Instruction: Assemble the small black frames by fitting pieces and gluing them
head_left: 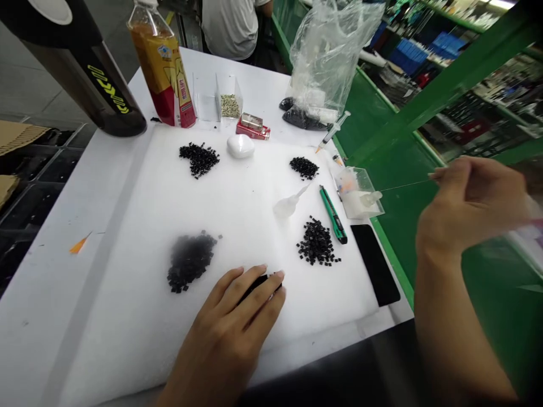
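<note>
My left hand (237, 316) lies flat on the white foam pad (139, 316), fingers stretched over a small black object (265, 281) near the pad's front edge. Raised at the right over the green bench, my right hand (470, 206) pinches a thin wire or thread (403, 185) that runs left toward a clear tray (358, 195). Piles of small black parts lie on the pad: one at front left (189, 261), one at front right (317, 243), and two further back (199, 158) (304, 167).
A green utility knife (334, 215), a small glue bottle (289, 204), a black phone (375, 264), a syringe (333, 131), a white pebble-shaped object (240, 146), a drink bottle (163, 65), a plastic bag (326, 56) and clear boxes (218, 96) surround the pad. A person stands behind the table.
</note>
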A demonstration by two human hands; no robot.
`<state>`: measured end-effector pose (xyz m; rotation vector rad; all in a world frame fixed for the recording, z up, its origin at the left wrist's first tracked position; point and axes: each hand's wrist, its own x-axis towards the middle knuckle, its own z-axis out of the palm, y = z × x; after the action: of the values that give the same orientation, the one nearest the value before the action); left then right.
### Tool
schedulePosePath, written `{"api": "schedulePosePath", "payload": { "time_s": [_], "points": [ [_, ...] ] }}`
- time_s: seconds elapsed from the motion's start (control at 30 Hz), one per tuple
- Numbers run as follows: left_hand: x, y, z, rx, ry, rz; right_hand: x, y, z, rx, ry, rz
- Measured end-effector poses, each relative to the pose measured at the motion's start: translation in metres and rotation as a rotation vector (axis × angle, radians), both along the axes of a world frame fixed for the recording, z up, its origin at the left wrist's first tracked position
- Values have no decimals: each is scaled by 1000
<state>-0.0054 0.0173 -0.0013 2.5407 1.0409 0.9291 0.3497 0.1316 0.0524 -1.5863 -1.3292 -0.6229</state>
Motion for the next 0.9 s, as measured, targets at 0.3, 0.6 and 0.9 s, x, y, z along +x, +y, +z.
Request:
{"api": "schedulePosePath", "payload": {
  "time_s": [0.3, 0.6, 0.9],
  "points": [
    [-2, 2, -3, 30, 15, -22, 5, -3, -18, -135, 17, 31],
    [-9, -12, 7, -218, -418, 354, -159, -95, -25, -760, -210, 948],
    [-15, -17, -3, -215, -383, 513, -94, -118, -20, -727, -148, 678]
  ]
}}
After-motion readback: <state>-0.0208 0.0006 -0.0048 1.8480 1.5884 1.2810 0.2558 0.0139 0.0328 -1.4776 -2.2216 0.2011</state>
